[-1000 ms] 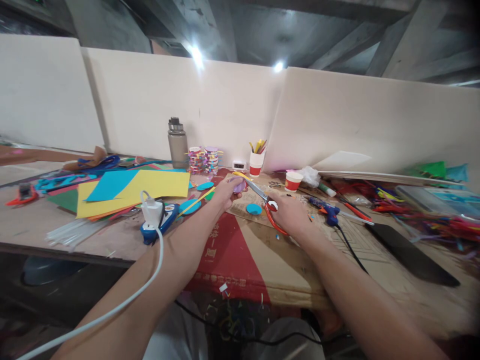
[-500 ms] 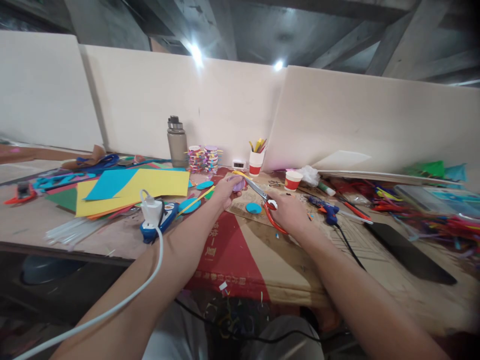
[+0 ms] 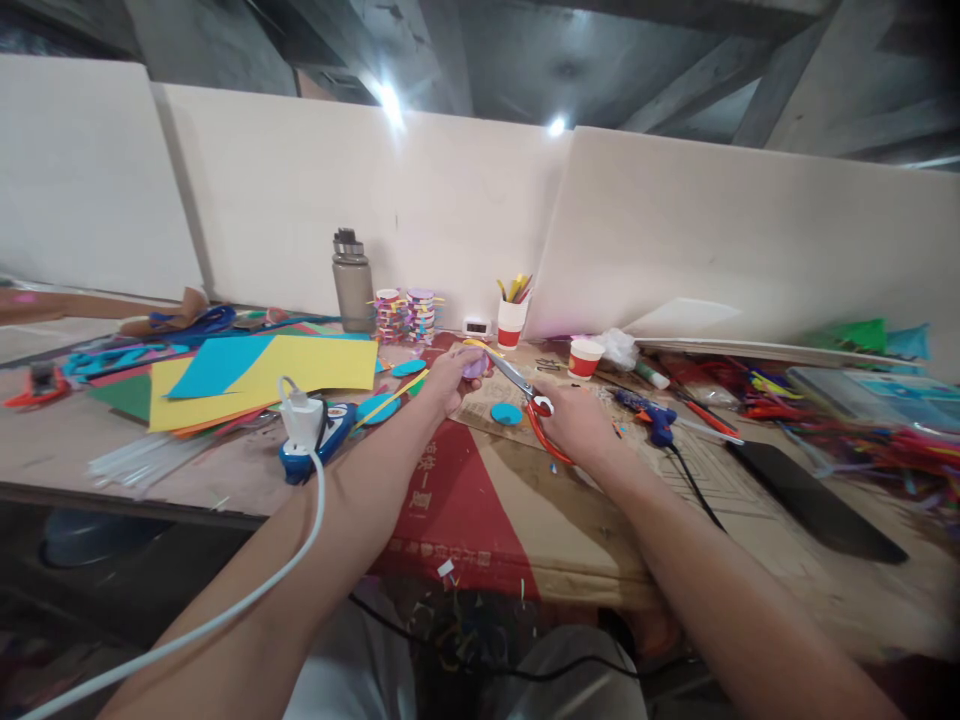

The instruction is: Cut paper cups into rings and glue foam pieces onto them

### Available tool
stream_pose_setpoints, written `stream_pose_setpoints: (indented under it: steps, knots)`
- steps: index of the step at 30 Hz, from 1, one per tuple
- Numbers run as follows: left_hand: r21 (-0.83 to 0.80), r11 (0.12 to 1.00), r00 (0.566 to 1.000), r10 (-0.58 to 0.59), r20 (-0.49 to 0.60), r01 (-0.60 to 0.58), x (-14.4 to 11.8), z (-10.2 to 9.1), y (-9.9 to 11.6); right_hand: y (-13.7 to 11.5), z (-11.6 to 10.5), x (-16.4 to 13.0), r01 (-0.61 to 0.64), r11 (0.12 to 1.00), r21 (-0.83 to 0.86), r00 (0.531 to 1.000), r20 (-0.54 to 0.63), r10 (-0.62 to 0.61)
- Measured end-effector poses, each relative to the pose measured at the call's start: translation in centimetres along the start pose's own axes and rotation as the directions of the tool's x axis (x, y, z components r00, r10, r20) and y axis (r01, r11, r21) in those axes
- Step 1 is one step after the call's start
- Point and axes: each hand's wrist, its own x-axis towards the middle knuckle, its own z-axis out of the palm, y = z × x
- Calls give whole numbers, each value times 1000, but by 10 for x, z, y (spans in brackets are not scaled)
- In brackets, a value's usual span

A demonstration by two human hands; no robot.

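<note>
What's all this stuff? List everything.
Red-handled scissors: 1, silver, centre
Round piece: 1, purple, centre
Round discs: at least 3, blue, centre
Flat sheets: several, yellow, blue, others, left
Tall bottle: 1, grey, back
Banded cylinders: 2, multicoloured, back
Small display: 1, white, back
Tapered cups: 2, red and white, back
Power strip: 1, blue, left
Slender sticks: several, translucent, left
Glue gun: 1, blue, right
Flat slab: 1, black, right
Lidded box: 1, clear, right
Cardboard: uncounted, red, brown, centre
Upright panels: several, white, behind
Left hand: 1, bare, holding purple piece
Right hand: 1, bare, holding scissors
</note>
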Motion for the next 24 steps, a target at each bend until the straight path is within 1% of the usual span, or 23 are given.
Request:
stream_pose_setpoints:
  steps: [7, 11, 17, 20, 24]
  knots:
    - [25, 1000, 1000, 5, 17, -6, -3, 2, 4, -2, -5, -1, -8, 1000, 9, 1000, 9, 8]
    - [18, 1000, 999, -7, 42, 6, -3, 0, 4, -1, -4, -2, -14, 1000, 26, 1000, -5, 14]
    - [49, 999, 997, -25, 70, 21, -2, -2, 2, 6, 3, 2, -50, 985, 165, 998, -35, 56]
    - [25, 1000, 999, -7, 48, 6, 0, -3, 2, 10, 7, 5, -21, 973, 228, 999, -38, 31]
    - [13, 1000, 1000, 12, 5, -12, 3, -5, 3, 13, 10, 7, 0, 971, 238, 999, -37, 10]
